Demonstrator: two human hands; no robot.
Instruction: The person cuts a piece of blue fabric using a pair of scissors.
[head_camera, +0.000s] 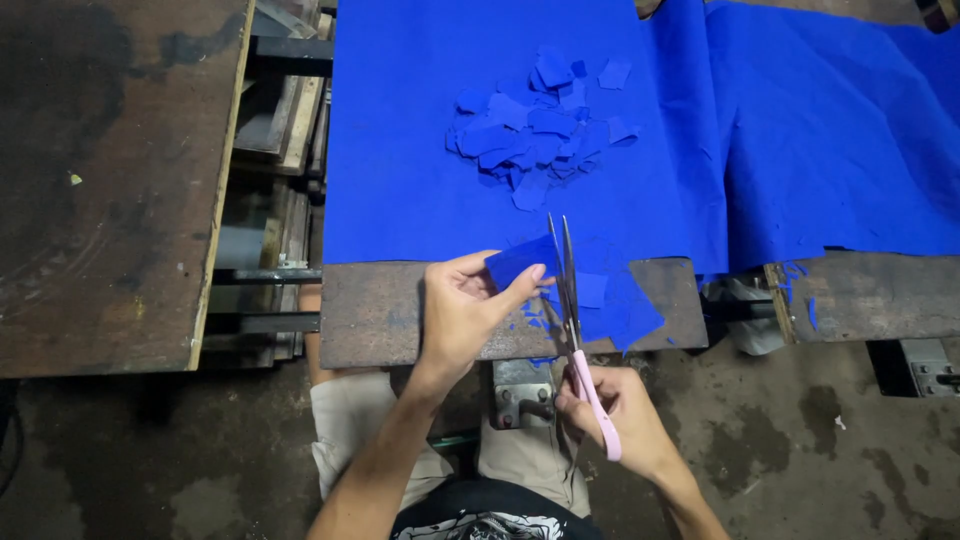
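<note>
At frame centre my left hand (460, 310) pinches a blue fabric piece (520, 262). My right hand (618, 420) grips pink-handled scissors (575, 320), blades nearly closed beside it.

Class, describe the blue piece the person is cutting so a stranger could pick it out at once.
Start at the large blue sheet covering the workbench, then drop to its near edge. There the left hand pinches a small blue piece beside the pink-handled scissors in the right hand. Unlike the heap of scraps farther back, it is held in the air.
</note>
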